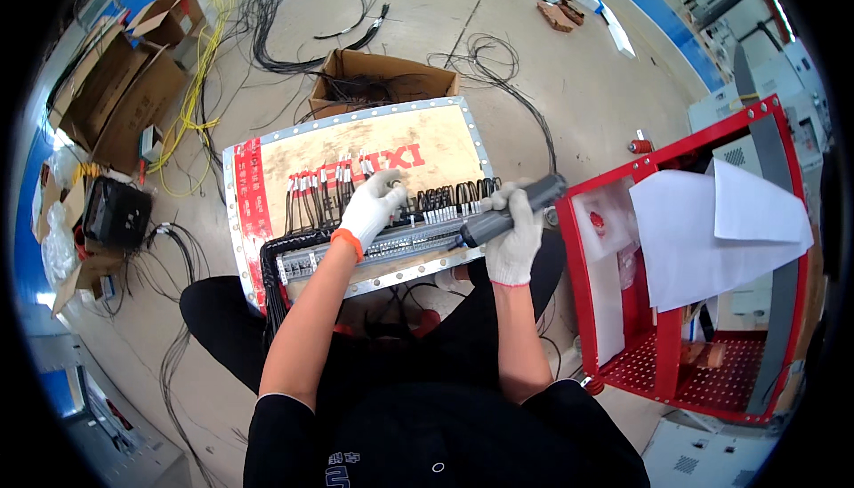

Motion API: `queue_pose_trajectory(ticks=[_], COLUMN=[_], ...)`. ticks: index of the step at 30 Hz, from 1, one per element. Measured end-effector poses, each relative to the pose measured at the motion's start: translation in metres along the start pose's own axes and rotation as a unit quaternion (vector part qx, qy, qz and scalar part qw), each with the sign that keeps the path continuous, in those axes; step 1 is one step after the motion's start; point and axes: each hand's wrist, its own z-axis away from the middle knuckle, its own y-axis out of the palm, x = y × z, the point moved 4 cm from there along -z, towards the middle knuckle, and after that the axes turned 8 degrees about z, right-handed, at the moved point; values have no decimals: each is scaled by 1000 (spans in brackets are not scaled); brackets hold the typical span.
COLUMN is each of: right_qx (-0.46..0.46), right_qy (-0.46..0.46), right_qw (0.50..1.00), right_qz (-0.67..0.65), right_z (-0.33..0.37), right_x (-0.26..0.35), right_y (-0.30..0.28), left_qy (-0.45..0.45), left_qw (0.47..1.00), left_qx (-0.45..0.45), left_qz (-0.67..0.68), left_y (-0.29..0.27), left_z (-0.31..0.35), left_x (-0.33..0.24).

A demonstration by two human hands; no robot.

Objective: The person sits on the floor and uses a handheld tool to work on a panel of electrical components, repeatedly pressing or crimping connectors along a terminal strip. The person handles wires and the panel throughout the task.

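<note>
A grey terminal strip (411, 242) is set on the top of a metal-edged wooden crate (440, 128), parallel to its near edge and just inside it. Black wires (304, 212) with pale sleeves are fanned from the strip toward the far edge; between their tips and that edge, a broad band of printed wood is left exposed. At the left end, a thick black cable bundle (271, 288) is led over the near edge.

The gloved left hand (374, 206) is held over the middle of the strip, its fingers curled narrowly among the wires; whether one is pinched cannot be told. A dark grey cylindrical tool (546, 190) is gripped in the gloved right hand (516, 241), slanted across the crate's right edge, with its lower end near the strip's right end.

The crate's near edge is flanked by the seated person's legs (222, 326). Beyond the far edge, an open cardboard box (391, 64) is placed close by. On the right, the tool's rear end is separated by a narrow gap from a red frame (614, 172), over which white sheets (689, 239) are draped.
</note>
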Motion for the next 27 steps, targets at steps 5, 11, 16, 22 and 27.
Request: queue_pose_trajectory(ticks=[5, 11, 16, 22, 27], right_qx=[-42, -65, -38, -34, -32], right_qy=[87, 132, 104, 97, 96], right_qw=[995, 988, 990, 992, 992], right_qz=[15, 57, 85, 76, 82], right_z=[-13, -14, -13, -13, -12], right_x=[-46, -41, -41, -41, -41], right_y=[-47, -39, -44, -44, -44], left_qy=[-77, -174, -105, -75, -58], left_qw=[994, 980, 992, 988, 989], left_qx=[-30, 38, -4, -40, -64], left_qz=[-75, 83, -71, -130, -118], left_y=[13, 2, 11, 11, 15], left_z=[20, 13, 12, 10, 12], left_x=[-23, 1, -13, -10, -8])
